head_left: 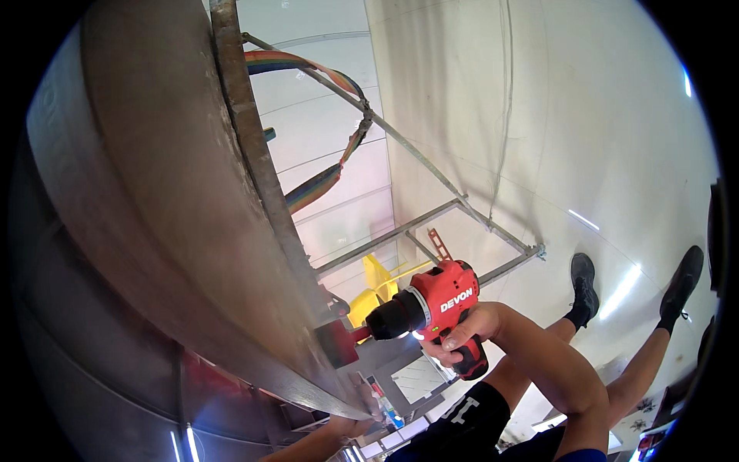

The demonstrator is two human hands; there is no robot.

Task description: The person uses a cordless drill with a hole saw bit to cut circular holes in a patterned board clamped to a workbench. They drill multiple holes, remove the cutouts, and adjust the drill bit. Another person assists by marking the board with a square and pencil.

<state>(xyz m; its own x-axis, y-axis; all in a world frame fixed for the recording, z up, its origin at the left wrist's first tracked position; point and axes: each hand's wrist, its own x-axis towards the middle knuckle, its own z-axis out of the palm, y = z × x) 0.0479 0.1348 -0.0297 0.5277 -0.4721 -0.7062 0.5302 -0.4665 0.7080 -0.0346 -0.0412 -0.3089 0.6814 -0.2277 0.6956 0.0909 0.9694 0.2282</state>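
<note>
A red and black cordless drill [446, 296] is in my right hand [469, 333], with the fingers wrapped round its handle. Its black chuck [389, 317] points left toward a dark red block [336, 344] beside a large brown board [185, 177]. I cannot make out a bit in the chuck. A small light glows on the drill's lower front. At the board's lower end is my left hand [358, 422], close against the edge. Its fingers are partly hidden and blurred, so their grip does not show.
A metal frame [419, 154] stands beside the board, a rainbow-striped strap [319, 185] tied to it. Beyond the drill are a yellow object [373, 289] and a small orange-red ladder-shaped piece [439, 245]. My feet in black shoes [583, 281] stand on the pale, shiny floor [616, 177].
</note>
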